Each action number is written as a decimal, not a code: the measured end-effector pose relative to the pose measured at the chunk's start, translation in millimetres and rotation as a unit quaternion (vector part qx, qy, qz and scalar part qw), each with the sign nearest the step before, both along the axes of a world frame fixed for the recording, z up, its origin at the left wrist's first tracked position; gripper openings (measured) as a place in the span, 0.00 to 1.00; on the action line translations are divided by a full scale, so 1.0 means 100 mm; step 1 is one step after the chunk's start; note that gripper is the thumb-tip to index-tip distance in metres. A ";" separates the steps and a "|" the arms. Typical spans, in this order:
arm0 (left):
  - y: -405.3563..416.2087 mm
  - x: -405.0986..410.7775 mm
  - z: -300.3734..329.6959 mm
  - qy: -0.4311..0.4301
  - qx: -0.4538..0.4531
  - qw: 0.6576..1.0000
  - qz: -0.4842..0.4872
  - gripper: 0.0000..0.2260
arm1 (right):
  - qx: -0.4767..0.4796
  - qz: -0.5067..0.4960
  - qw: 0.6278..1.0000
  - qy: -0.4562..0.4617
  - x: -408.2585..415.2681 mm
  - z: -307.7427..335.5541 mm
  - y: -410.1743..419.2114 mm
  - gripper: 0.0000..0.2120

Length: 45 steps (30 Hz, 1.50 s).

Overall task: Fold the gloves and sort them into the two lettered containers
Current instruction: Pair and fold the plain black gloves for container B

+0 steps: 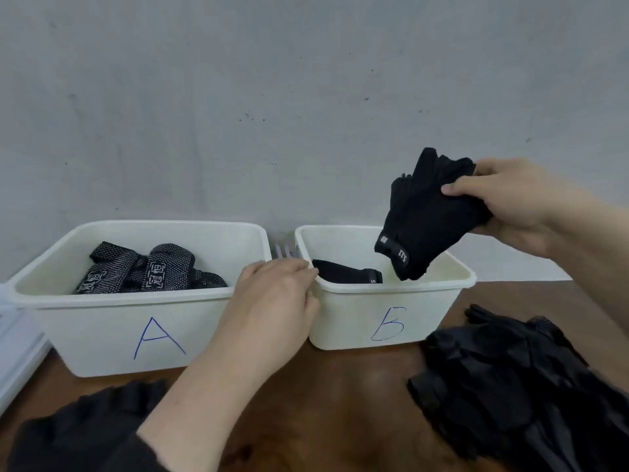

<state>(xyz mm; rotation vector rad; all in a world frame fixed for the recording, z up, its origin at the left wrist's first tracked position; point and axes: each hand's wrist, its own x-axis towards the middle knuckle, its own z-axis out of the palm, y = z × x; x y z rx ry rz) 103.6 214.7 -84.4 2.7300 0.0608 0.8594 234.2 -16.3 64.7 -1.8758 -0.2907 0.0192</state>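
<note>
Two white tubs stand against the wall: container A point(102, 321) on the left and container B point(357, 318) on the right. Container A holds several dotted black gloves point(153, 269). A folded black glove point(343, 271) lies inside container B. My right hand point(514, 202) grips a folded pair of black gloves point(425, 216) in the air over container B's right side, cuffs hanging down into it. My left hand point(275, 301) rests against container B's left front corner, fingers loosely bent, holding nothing.
A heap of loose black gloves point(520, 390) lies on the brown table at the right. More black gloves point(81, 430) sit at the lower left. A white object point(17, 345) is at the far left edge. The grey wall rises right behind the tubs.
</note>
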 end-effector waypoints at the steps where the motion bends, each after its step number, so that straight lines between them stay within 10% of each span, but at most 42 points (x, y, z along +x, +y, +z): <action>1: 0.01 0.03 -0.01 0.019 0.015 1.000 0.005 0.18 | -0.005 -0.004 1.000 0.009 0.12 -0.04 0.09 0.14; 9: 0.00 0.06 -0.03 -0.008 0.052 0.998 0.031 0.14 | 0.048 0.023 0.986 0.160 0.58 -0.75 0.93 0.08; 16: 0.04 0.07 -0.04 0.023 0.042 0.998 0.028 0.15 | -0.467 0.034 0.883 0.032 0.59 -1.04 0.99 0.24; 20: 0.03 0.03 0.00 0.049 0.024 0.998 0.013 0.18 | -0.546 0.039 0.836 -0.035 0.53 -0.94 1.03 0.27; 32: -0.31 -0.10 -0.08 -0.138 -0.154 0.977 -0.052 0.11 | -0.100 0.023 0.960 -0.260 -0.57 -0.99 0.77 0.05; 45: -0.98 -0.71 -0.98 0.088 -0.253 0.963 -0.028 0.13 | -0.158 0.011 0.979 -0.130 -1.65 -2.47 -0.07 0.13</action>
